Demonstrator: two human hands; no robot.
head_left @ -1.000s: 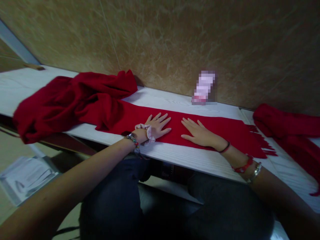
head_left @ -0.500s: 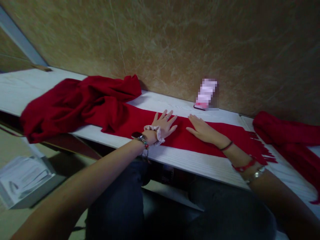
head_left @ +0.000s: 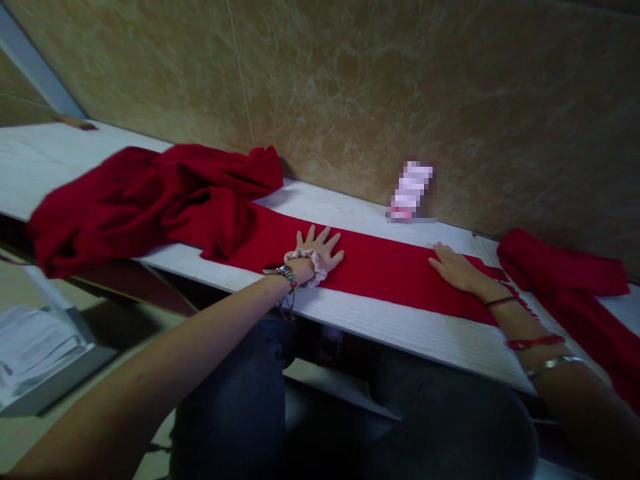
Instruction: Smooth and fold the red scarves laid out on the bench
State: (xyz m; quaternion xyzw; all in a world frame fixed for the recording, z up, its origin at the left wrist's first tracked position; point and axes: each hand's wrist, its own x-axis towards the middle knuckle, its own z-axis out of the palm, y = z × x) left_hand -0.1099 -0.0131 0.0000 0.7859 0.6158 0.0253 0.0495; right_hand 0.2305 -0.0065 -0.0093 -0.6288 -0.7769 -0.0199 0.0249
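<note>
A red fringed scarf [head_left: 385, 267] lies flat along the white table [head_left: 400, 327], its left part bunched into a loose heap of folds. Pressed palm-down on the flat part is my left hand [head_left: 320, 248], fingers spread. My right hand [head_left: 457, 270] rests flat on the scarf farther right, close to the fringed end, with its fingers stretched out. Part of the fringe is hidden behind my right forearm.
A second red cloth [head_left: 560, 267] lies folded at the right end. A phone [head_left: 410, 190], its screen blurred, leans on the marbled wall [head_left: 325, 100]. Down on the left stands a grey bin [head_left: 55, 380] holding papers. A small brown block [head_left: 75, 122] sits at the far left.
My right hand has slid right along the scarf toward its fringed end. My left hand stays in nearly the same place, and the gap between the hands is wider.
</note>
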